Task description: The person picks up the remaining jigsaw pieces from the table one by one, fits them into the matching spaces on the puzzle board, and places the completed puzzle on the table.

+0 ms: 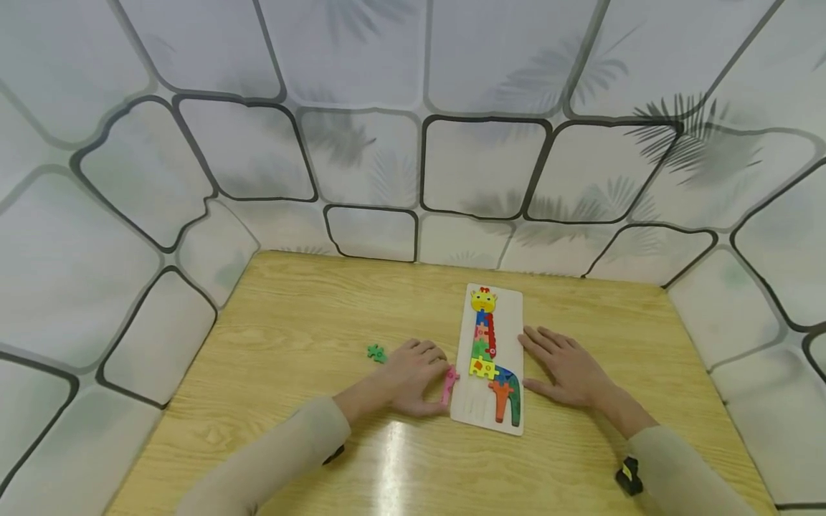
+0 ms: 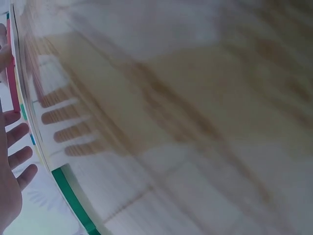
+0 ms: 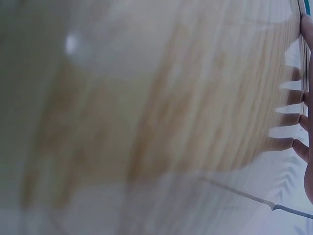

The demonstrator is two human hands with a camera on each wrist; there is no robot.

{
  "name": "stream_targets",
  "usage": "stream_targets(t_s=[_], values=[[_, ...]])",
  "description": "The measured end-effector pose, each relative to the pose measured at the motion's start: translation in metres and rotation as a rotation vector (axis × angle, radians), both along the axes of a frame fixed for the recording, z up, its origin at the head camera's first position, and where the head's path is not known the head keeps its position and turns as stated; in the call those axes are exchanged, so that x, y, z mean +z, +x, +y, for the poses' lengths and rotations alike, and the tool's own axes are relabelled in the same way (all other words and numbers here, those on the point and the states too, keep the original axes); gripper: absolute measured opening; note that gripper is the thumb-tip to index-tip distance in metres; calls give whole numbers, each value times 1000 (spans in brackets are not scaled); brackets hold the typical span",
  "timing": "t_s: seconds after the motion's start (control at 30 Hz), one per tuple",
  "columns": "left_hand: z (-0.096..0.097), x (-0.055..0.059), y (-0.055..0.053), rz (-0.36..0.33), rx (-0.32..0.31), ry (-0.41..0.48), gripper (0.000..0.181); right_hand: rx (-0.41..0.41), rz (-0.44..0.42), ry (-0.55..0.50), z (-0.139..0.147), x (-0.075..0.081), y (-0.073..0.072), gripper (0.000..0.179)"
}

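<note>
A pink puzzle piece [image 1: 449,385] is pinched between the thumb and fingers of my left hand [image 1: 413,376], right by the left edge of the puzzle board [image 1: 508,322]. The left wrist view shows the pink piece at its left border, partly behind the hand. On the board a giraffe is partly laid out: a yellow head [image 1: 483,301], several coloured neck pieces, a yellow piece [image 1: 482,368], an orange leg piece [image 1: 500,401] and a dark green piece [image 1: 515,401]. My right hand [image 1: 571,369] lies with straight, spread fingers, touching the board's right edge.
A small green puzzle piece [image 1: 377,352] lies on the wooden table [image 1: 310,308], left of my left hand. Patterned fabric walls [image 1: 484,168] surround the table at the back and both sides. A black strap mount [image 1: 629,476] hangs under the right sleeve.
</note>
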State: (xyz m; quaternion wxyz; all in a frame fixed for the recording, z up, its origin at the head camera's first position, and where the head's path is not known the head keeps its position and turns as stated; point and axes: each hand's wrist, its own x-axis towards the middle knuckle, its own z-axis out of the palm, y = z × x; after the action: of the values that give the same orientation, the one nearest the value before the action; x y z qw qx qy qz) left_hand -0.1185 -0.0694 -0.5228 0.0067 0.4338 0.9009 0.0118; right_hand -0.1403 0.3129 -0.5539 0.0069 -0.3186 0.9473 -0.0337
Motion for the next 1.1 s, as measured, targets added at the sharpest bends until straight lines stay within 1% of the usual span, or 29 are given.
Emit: stream_targets(t_s=[0.1, 0.23, 0.37, 0.57, 0.67, 0.77, 0.93, 1.1], values=[[3, 1, 1, -13, -1, -8, 79, 1, 7, 7, 0, 0, -1, 87], [7, 1, 1, -1, -13, -17, 79, 1, 8, 8, 1, -1, -1, 87], [10, -4, -1, 8, -18, -18, 78, 3, 12, 10, 1, -1, 0, 87], [14, -1, 1, -5, -18, -14, 78, 5, 11, 11, 1, -2, -1, 87], [16, -1, 2, 4, -24, -16, 77, 0, 4, 10, 0, -2, 0, 87], [18, -3, 2, 21, -33, -18, 77, 0, 7, 7, 0, -2, 0, 87], [23, -4, 2, 22, -46, -5, 76, 2, 12, 0, 0, -1, 0, 86], [26, -3, 2, 15, -50, 9, 75, 2, 7, 7, 0, -1, -1, 86]])
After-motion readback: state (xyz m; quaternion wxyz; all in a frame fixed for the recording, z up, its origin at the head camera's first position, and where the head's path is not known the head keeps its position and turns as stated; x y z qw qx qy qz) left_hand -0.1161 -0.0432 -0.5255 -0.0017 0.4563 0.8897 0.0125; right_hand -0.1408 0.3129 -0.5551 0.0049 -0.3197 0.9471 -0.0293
